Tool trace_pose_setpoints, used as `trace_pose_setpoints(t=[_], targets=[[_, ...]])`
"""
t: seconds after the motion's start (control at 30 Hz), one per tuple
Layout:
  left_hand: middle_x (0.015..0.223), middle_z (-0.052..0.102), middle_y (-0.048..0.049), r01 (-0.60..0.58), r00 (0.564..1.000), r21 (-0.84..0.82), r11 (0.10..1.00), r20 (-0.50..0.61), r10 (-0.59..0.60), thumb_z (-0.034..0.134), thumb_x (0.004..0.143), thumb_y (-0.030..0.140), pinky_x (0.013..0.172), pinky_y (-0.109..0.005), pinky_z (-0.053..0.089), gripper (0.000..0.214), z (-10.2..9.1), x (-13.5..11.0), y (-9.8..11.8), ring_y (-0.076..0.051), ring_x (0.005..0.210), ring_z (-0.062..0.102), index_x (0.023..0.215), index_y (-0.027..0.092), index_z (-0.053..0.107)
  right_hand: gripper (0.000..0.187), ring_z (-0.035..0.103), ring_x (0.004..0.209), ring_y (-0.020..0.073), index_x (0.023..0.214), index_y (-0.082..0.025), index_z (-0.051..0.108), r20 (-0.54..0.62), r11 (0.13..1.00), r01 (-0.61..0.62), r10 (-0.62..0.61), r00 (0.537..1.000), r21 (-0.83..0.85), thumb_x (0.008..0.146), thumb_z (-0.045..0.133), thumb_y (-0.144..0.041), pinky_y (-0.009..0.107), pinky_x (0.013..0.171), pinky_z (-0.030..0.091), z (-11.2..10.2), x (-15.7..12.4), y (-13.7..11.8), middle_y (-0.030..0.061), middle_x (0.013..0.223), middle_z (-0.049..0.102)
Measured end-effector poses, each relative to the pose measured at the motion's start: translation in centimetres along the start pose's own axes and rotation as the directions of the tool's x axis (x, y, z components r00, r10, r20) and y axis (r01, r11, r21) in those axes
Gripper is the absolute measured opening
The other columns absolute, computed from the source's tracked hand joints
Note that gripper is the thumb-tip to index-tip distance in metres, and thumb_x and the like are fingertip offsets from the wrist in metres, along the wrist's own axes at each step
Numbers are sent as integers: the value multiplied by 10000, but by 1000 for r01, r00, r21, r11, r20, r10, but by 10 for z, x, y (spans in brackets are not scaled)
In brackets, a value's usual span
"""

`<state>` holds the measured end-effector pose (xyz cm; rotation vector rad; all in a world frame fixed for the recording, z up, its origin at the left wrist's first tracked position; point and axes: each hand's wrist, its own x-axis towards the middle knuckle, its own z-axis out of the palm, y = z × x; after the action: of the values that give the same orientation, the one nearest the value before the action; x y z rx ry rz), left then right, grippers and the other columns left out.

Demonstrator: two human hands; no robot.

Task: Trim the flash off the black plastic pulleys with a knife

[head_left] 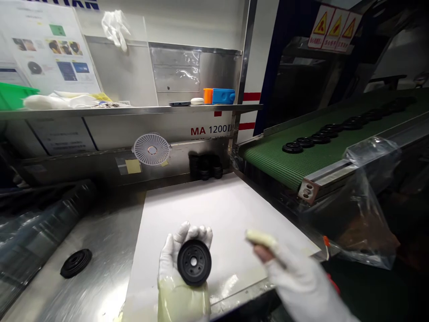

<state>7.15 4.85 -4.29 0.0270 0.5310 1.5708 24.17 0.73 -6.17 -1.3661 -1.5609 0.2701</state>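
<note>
My left hand (187,268), in a white glove with a yellowish cuff, is palm up with its fingers curled round a black wheel-like disc (194,263). The disc faces me and shows a raised rim, a ring of small holes and a bright centre hole. To the right, apart from the disc, is my right hand (284,264) in a white glove, smeared by motion. One of its fingers has a pale yellow covering, and a bare fingertip shows below. Whether those fingers hold anything is unclear. Under both hands spreads a white sheet (187,205).
Another black disc (77,263) lies on the metal table (110,232) at left. More discs line a green conveyor belt (268,156) at right, and dark parts (209,167) stand behind the sheet. A small fan (152,150) sits below a metal shelf (150,109). Clear plastic (365,214) hangs by the conveyor.
</note>
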Motion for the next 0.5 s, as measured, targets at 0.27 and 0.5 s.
trace_pose_setpoints(t=[0.27, 0.5], targets=[[693, 661, -128, 96, 995, -75, 993, 5, -96, 448, 817, 282, 831, -486, 494, 310, -10, 1, 16, -278, 811, 645, 723, 97, 677, 767, 549, 982, 323, 1216, -65, 538, -187, 531, -245, 162, 969, -811, 762, 419, -672, 383, 644, 315, -137, 221, 20, 239, 1133, 561], [786, 637, -93, -11, 1000, 206, 978, 11, 9, 550, 777, 279, 738, -368, 513, 195, -16, -5, 38, -200, 749, 623, 822, 121, 655, 871, 504, 1050, 248, 1287, -105, 473, -51, 521, -271, 398, 916, -809, 635, 550, -677, 331, 710, 308, -145, 292, 104, 244, 1241, 510]])
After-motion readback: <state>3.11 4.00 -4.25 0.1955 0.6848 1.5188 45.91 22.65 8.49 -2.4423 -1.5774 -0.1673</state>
